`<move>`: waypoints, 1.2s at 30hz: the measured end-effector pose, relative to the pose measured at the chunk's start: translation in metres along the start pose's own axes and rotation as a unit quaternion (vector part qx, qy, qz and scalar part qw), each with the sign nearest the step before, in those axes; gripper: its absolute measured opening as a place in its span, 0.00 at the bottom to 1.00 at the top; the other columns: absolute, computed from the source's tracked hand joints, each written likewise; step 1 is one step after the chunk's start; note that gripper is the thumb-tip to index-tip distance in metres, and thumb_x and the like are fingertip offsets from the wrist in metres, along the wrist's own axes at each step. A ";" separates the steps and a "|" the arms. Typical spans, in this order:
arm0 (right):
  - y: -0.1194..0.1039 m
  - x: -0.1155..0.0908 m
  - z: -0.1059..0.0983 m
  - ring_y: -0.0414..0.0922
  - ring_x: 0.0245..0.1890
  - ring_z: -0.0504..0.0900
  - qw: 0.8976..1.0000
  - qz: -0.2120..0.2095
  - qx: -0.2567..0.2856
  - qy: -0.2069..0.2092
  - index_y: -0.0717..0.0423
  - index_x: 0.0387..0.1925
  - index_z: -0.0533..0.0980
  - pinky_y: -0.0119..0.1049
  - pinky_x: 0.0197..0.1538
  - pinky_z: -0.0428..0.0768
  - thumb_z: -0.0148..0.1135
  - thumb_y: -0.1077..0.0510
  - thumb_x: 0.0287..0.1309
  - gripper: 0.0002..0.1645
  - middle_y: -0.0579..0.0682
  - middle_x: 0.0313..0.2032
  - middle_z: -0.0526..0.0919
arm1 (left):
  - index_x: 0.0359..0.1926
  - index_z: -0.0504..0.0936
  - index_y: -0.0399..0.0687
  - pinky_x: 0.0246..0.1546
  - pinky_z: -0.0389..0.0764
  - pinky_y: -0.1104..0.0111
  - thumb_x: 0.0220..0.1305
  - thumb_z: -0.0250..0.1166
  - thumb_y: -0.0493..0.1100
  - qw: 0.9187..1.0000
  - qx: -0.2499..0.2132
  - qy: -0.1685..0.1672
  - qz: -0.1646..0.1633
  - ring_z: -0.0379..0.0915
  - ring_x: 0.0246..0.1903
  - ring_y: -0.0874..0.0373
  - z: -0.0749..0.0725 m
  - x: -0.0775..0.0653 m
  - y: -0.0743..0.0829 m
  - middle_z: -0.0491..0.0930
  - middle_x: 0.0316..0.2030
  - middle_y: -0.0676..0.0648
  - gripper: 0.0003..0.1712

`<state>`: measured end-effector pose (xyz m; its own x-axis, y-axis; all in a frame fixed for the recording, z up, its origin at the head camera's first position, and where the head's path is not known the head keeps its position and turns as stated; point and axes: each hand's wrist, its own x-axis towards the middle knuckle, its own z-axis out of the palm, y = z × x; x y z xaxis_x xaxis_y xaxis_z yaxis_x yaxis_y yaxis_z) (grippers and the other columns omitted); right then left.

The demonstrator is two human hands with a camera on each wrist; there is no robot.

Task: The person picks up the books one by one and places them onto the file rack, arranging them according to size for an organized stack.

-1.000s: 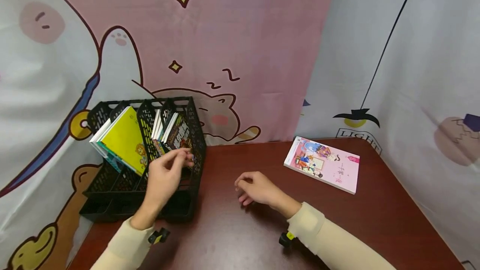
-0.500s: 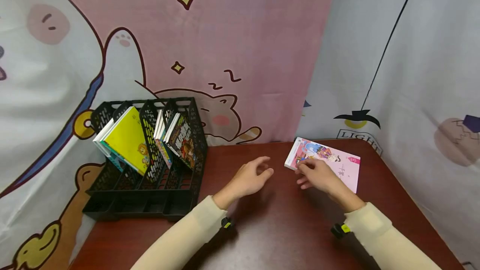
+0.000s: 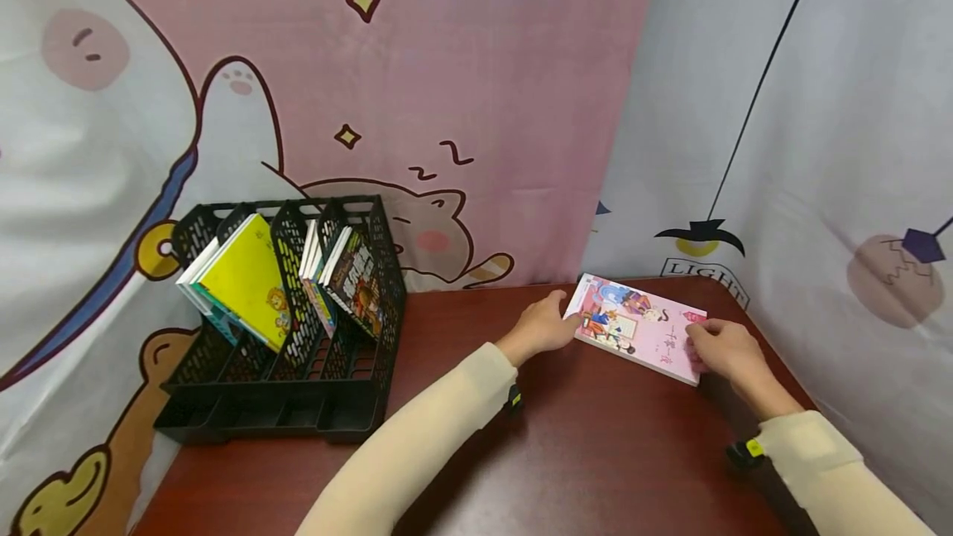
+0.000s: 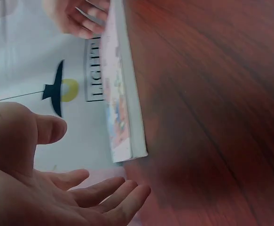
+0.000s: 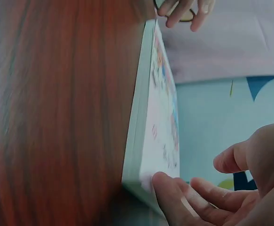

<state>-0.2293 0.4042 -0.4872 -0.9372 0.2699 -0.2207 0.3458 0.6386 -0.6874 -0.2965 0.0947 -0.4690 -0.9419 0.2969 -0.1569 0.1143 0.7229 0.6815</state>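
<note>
A pink paperback book (image 3: 640, 325) with a cartoon cover lies flat at the back right of the table. My left hand (image 3: 542, 325) is at its left end. In the left wrist view, that hand's spread fingers (image 4: 111, 193) and raised thumb stand just off the book's near corner (image 4: 129, 146). At the opposite end is my right hand (image 3: 730, 347), its fingertips right at the edge. The right wrist view has a finger (image 5: 167, 190) overlapping the book's corner (image 5: 141, 174), while the thumb stays apart from the cover.
A black desktop file rack (image 3: 279, 379) stands at the left, its slots holding a yellow book (image 3: 249, 279), a dark comic-style book (image 3: 361, 284) and several thinner ones. The dark red table (image 3: 588, 453) meets a printed curtain (image 3: 484, 89) behind and at right.
Both hands have moved right, away from the rack and out to the pink book. The left now reaches its left end and the right its right end. The book lies about where it was.
</note>
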 end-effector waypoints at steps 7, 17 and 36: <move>0.014 0.004 -0.007 0.55 0.42 0.87 1.000 0.010 -0.003 -0.019 0.81 0.71 0.66 0.41 0.41 0.93 0.48 0.45 0.85 0.40 0.75 0.53 0.80 | 0.80 0.70 0.48 0.70 0.80 0.57 0.81 0.61 0.61 0.998 0.068 -0.004 -0.010 0.80 0.65 0.49 0.012 0.018 0.010 0.83 0.68 0.44 0.38; 0.008 0.008 -0.009 0.56 0.41 0.89 0.997 0.028 -0.060 -0.028 0.81 0.70 0.66 0.43 0.42 0.93 0.50 0.42 0.83 0.42 0.77 0.55 0.81 | 0.68 0.82 0.42 0.67 0.83 0.56 0.80 0.61 0.56 0.997 0.064 0.043 -0.015 0.83 0.60 0.48 0.019 0.038 0.017 0.87 0.61 0.43 0.29; 0.009 0.018 0.001 0.64 0.51 0.84 0.997 0.064 0.010 -0.050 0.85 0.73 0.58 0.45 0.47 0.94 0.46 0.42 0.85 0.46 0.80 0.60 0.73 | 0.59 0.85 0.35 0.62 0.86 0.52 0.74 0.68 0.57 0.981 -0.116 0.062 -0.141 0.79 0.52 0.48 0.021 0.043 -0.010 0.86 0.54 0.41 0.30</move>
<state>-0.2429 0.4139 -0.4980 -0.8852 0.2744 -0.3757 0.4635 0.5888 -0.6621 -0.3310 0.1136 -0.4978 -0.9585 0.0176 -0.2845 -0.2177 0.5992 0.7704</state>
